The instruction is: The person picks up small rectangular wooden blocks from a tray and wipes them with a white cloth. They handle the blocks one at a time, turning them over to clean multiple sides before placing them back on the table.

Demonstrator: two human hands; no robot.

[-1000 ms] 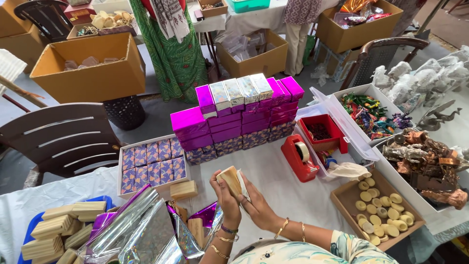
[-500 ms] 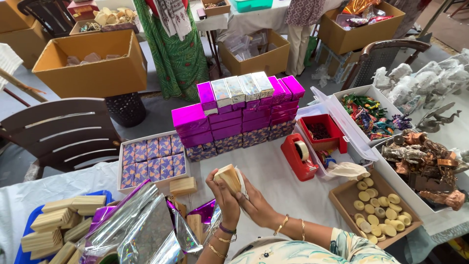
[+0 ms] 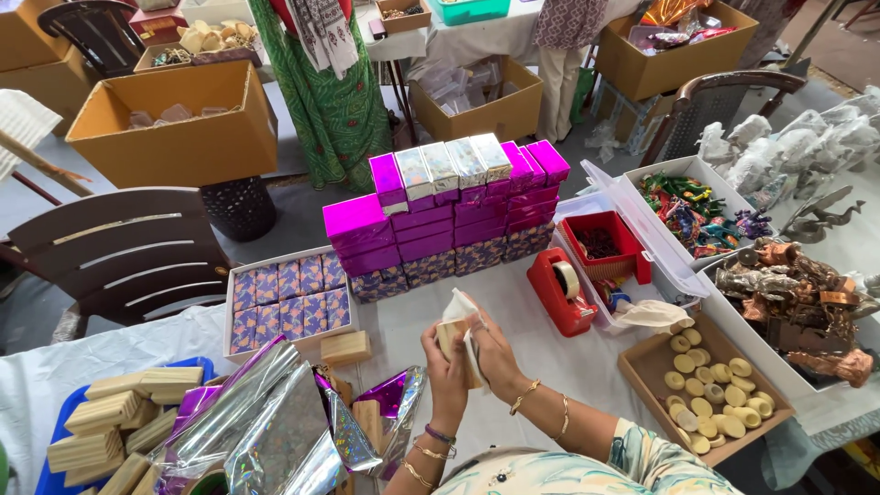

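Head view: small block held in both hands, white wrap at its top

Head view. Item: small wooden block [image 3: 453, 341], held upright above the white table [image 3: 513, 367], in front of the stacked magenta boxes [image 3: 440, 215]. Left hand [image 3: 446, 371] cupped the block from behind, fingers closed round it. Right hand [image 3: 492, 353] pinched white wrapping [image 3: 461, 305] against its top edge. Red tape dispenser [image 3: 561, 291] stood near, to the right. Handling note: a neat fold probably needed the block gripped firm and the wrap drawn taut.
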